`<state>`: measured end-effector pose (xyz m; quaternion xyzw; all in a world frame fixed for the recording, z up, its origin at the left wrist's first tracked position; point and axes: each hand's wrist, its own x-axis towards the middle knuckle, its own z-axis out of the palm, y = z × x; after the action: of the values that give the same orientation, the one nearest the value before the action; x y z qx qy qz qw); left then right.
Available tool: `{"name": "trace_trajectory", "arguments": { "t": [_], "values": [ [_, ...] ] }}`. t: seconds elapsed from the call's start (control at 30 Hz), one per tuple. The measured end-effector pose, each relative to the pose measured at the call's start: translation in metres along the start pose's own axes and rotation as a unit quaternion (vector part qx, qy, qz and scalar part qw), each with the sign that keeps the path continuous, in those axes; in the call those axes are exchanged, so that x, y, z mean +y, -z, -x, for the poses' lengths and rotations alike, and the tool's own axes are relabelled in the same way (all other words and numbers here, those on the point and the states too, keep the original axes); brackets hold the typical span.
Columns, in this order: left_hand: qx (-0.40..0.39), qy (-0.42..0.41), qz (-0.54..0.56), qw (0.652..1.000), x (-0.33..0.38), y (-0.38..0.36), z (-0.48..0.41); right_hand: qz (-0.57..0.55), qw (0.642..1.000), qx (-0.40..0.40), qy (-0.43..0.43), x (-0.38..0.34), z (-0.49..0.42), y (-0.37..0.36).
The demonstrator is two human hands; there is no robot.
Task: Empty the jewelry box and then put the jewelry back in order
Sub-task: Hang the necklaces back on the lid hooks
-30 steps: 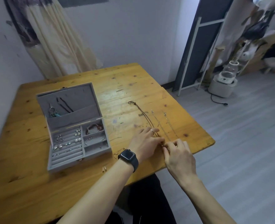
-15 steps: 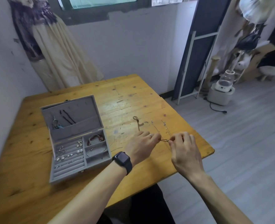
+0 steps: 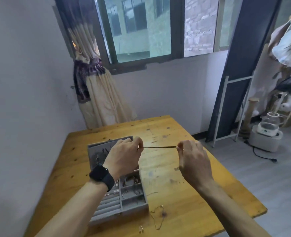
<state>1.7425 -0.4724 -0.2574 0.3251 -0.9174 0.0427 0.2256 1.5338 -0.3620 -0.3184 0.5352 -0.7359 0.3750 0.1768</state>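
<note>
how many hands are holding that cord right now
2. The left hand pinches one end of the cord above the jewelry box; the right hand pinches the other end over the table. Neither is hidden.

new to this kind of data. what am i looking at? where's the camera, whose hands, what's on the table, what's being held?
There is no robot here, only a person's two bare hands. Every picture comes from one wide-angle camera worn on the person's head. It looks forward and down, so the arms enter from the bottom edge.

The left hand, with a black smartwatch on its wrist, and the right hand each pinch one end of a thin dark cord necklace. They hold it stretched in the air above the yellow wooden table.

On the table stands an open grey felt-lined jewelry box. It has small pieces in its compartments, too blurred to identify. To the right of the box, near its front corner, lie a thin loose chain and two small pin-like pieces.
</note>
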Motion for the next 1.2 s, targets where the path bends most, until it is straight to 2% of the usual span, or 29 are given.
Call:
{"name": "trace_trajectory", "arguments": {
  "t": [0.17, 0.33, 0.47, 0.63, 0.73, 0.87, 0.97, 1.2],
  "values": [
    [0.008, 0.154, 0.134, 0.979, -0.057, 0.050, 0.031, -0.056, 0.998, 0.010, 0.020, -0.026, -0.019, -0.019],
    [-0.089, 0.245, 0.227, 0.938, -0.093, 0.079, 0.058, -0.078, 0.994, -0.049, 0.057, -0.056, -0.022, -0.059],
    [-0.094, 0.296, 0.270, 0.912, -0.122, 0.087, 0.079, -0.105, 0.989, -0.103, 0.033, -0.077, -0.028, -0.099],
    [-0.141, 0.325, 0.314, 0.881, -0.150, 0.103, 0.096, -0.156, 0.976, -0.149, -0.030, -0.092, -0.037, -0.132],
    [-0.095, 0.347, 0.339, 0.869, -0.169, 0.113, 0.101, -0.216, 0.957, -0.183, -0.059, -0.103, -0.040, -0.147],
    [-0.005, 0.335, 0.365, 0.869, -0.179, 0.122, 0.092, -0.231, 0.951, -0.205, -0.022, -0.115, -0.041, -0.164],
    [0.054, 0.318, 0.350, 0.879, -0.180, 0.126, 0.079, -0.186, 0.958, -0.214, 0.033, -0.124, -0.042, -0.177],
    [0.038, 0.267, 0.292, 0.918, -0.171, 0.121, 0.046, -0.035, 0.953, -0.282, 0.103, -0.137, -0.038, -0.187]
  ]
}}
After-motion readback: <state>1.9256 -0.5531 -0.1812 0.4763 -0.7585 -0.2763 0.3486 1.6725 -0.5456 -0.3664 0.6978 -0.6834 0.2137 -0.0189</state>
